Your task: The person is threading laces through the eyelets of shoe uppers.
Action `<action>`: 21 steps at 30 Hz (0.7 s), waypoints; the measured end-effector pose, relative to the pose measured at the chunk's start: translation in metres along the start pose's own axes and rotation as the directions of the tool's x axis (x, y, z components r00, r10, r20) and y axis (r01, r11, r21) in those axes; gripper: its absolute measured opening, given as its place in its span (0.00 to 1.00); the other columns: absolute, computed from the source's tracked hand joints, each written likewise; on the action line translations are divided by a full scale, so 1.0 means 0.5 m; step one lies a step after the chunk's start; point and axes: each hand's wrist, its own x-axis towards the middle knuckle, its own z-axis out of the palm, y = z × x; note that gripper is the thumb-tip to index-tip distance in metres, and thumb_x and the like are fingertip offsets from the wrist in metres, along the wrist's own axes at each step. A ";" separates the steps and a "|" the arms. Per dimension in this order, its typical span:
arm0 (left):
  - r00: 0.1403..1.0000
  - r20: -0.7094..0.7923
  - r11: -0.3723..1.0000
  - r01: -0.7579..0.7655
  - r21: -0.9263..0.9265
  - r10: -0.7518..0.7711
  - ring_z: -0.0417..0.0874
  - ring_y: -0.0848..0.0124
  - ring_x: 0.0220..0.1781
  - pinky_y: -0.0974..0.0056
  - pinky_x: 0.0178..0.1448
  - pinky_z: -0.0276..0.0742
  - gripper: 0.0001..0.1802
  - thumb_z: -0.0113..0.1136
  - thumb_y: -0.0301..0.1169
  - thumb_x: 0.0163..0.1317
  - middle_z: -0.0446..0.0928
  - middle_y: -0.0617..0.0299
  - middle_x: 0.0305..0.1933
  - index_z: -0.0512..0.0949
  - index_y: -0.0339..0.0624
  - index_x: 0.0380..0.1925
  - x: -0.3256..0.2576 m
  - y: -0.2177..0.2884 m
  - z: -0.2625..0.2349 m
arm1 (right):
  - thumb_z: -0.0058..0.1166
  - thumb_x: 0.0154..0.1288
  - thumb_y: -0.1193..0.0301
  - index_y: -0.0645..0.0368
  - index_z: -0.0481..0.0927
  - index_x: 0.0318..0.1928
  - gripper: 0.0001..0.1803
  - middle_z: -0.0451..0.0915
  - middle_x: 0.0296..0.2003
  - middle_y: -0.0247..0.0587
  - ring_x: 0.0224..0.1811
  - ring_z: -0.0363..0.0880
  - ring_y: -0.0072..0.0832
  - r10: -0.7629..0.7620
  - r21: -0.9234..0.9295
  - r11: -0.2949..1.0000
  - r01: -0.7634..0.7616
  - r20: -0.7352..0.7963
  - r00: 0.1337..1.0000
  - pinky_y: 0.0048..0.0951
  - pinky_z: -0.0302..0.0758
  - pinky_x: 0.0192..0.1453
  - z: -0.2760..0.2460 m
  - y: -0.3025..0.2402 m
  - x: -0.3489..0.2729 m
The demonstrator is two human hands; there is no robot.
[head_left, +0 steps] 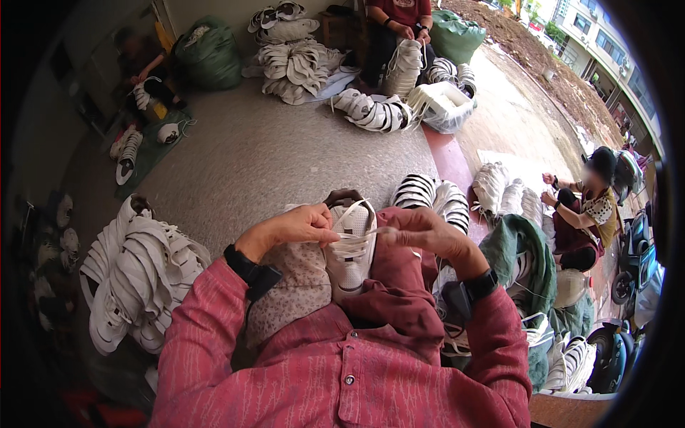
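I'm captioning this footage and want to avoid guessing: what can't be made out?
In the head view:
- Bare right hand: fingers blurred, apparently by motion; exact grip unclear.
- White mesh lace-up shoe: sole hidden beneath its own upper.
- Seated co-worker in a dark red shirt: head cut off by the upper edge.
- Pale shoes at far left: details lost in shadow near the dark rim.

Shoe (349, 271) on lap (407, 285), shoe pile (139, 274) to left
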 end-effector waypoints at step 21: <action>0.962 -0.101 0.964 -0.261 -0.043 0.255 0.74 0.76 0.48 0.68 0.50 0.68 0.11 0.68 0.36 0.56 0.75 0.60 0.51 0.82 0.40 0.24 -0.113 0.041 -0.018 | 0.59 0.59 0.74 0.57 0.81 0.43 0.10 0.79 0.36 0.43 0.34 0.80 0.33 -0.446 -0.612 0.788 0.068 -0.492 0.748 0.31 0.76 0.36 -0.045 0.084 0.010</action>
